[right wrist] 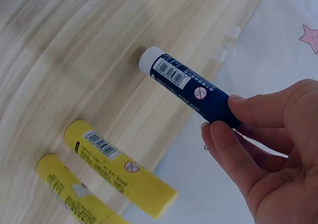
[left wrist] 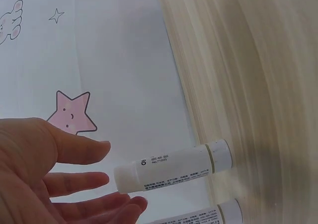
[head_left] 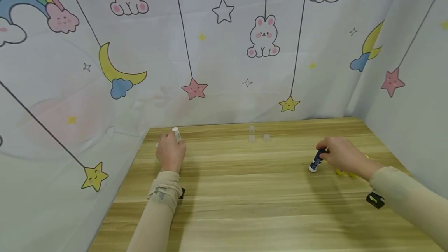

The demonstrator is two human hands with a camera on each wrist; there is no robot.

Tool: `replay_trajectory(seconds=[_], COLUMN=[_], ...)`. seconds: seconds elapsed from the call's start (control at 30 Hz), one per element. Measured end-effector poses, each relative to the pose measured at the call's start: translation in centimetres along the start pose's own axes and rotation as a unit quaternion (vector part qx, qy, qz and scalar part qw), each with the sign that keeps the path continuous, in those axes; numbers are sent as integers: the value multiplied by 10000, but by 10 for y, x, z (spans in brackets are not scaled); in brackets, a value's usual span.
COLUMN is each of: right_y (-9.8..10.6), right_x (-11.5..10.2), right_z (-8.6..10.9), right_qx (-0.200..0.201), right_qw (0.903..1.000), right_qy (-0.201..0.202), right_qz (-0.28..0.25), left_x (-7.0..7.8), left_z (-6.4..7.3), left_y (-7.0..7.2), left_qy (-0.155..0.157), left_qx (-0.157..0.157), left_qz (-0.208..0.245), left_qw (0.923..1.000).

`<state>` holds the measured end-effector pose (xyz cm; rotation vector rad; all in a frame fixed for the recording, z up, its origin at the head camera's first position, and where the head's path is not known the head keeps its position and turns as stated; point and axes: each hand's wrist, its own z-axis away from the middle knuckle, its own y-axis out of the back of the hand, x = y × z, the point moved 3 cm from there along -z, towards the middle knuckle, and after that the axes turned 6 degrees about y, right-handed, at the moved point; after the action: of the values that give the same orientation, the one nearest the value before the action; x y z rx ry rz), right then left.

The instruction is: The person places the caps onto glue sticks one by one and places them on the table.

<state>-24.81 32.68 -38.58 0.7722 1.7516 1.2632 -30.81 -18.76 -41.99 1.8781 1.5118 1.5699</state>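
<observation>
Toward the back left of the table, my left hand (head_left: pixel 170 153) is beside a white glue stick (head_left: pixel 177 134). In the left wrist view its thumb and fingers are parted close to the capped top of that upright stick (left wrist: pixel 171 169), not closed round it. A second white glue stick (left wrist: pixel 208 216) stands alongside, partly cut off by the frame edge. On the right, my right hand (head_left: pixel 344 156) pinches a dark blue glue stick (right wrist: pixel 191 87) by its upper end between thumb and fingers. The blue stick is tilted, its white base (head_left: pixel 313 168) low over the table.
Two yellow glue sticks (right wrist: pixel 119 167) stand near my right hand, mostly hidden behind it in the head view. Several small translucent discs (head_left: pixel 252 138) lie at the table's back middle. A printed curtain (head_left: pixel 227 57) borders the wooden table (head_left: pixel 245 189) at the back and sides.
</observation>
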Motion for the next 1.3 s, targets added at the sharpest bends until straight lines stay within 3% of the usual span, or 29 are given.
replay_trajectory(seconds=[0.4,1.3], right_y=[8,7], right_x=[10,17], right_z=[12,20], right_qx=[-33,-138], right_qw=[9982,9965], right_qy=[99,131], right_qz=[586,809], left_x=[-1,-14], left_z=[0,0], left_y=[-2,-14], left_qy=[1,-14], left_qx=[2,-195], left_qz=[-87,153], left_qw=[10000,9997])
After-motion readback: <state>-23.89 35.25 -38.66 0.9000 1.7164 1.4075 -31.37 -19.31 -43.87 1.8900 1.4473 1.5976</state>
